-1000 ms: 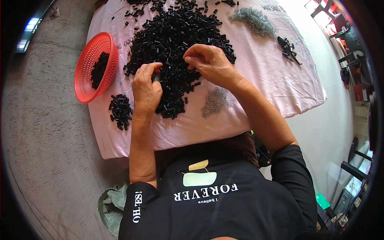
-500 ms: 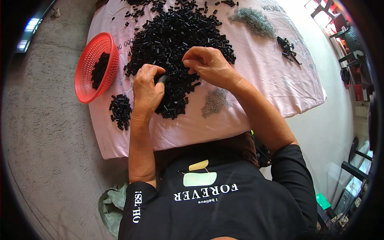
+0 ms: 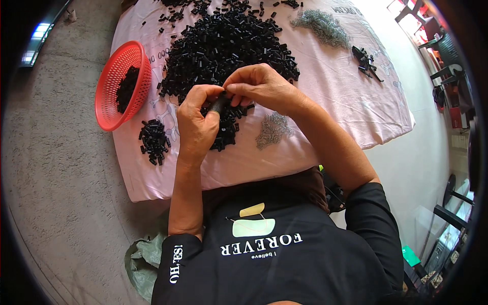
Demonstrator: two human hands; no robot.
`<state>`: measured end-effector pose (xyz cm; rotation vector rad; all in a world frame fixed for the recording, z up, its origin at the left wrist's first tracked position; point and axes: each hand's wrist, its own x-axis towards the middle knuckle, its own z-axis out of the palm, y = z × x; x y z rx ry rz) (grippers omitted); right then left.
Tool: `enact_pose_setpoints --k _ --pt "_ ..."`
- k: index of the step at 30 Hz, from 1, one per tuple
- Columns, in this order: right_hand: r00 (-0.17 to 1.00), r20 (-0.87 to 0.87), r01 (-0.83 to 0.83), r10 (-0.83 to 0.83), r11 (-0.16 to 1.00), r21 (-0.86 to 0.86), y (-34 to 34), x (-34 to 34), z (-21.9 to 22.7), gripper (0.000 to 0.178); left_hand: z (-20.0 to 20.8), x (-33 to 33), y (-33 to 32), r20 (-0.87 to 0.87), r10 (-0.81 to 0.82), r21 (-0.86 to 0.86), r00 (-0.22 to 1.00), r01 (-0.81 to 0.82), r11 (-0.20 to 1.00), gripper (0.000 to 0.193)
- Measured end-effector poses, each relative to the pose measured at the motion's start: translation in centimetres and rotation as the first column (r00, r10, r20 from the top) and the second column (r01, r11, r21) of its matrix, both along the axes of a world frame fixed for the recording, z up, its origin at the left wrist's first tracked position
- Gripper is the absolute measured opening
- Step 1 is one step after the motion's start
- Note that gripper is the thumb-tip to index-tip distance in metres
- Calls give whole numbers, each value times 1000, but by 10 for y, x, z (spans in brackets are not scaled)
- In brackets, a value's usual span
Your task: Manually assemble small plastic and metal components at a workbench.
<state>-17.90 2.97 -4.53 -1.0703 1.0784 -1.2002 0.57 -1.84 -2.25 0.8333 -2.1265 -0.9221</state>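
Note:
My left hand (image 3: 198, 122) and my right hand (image 3: 267, 90) meet fingertip to fingertip over the near part of a big heap of short black tube-like pieces (image 3: 223, 46). A dark cover wraps my left thumb. Between that thumb and the index finger a small black piece is pinched, mostly hidden. My right thumb and index finger close together right against it; what they hold, if anything, is too small to make out. Just below my right hand lies a small pile of silvery wire pieces, like tiny springs (image 3: 274, 130).
A red perforated basket (image 3: 107, 109) with black pieces inside stands at the left edge of the pink cloth (image 3: 351, 112). Near it is a small black pile (image 3: 154, 142). Farther right lie a larger silvery pile (image 3: 325, 30) and a few longer black parts (image 3: 367, 63).
My left hand has moved right and slightly nearer to me. My right hand has shifted left and down, so the fingertips, apart before, now meet.

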Motion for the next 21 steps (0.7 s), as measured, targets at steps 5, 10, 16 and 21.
enact_pose_setpoints --k 5,10,16,21 --pt "961 272 -64 47 996 56 -1 -2 -8 19 2 -7 7 -27 2 -154 1000 -6 988 37" --pt "940 337 -65 51 997 32 -2 -6 -8 20 4 -9 9 7 7 -245 1000 -5 970 43" --pt "943 326 64 -73 997 40 -2 -10 -3 18 5 -10 19 13 106 -182 994 -102 978 34" --pt "938 295 169 -180 984 64 -5 -18 -5 19 -3 -2 30 168 -227 -84 959 243 966 27"
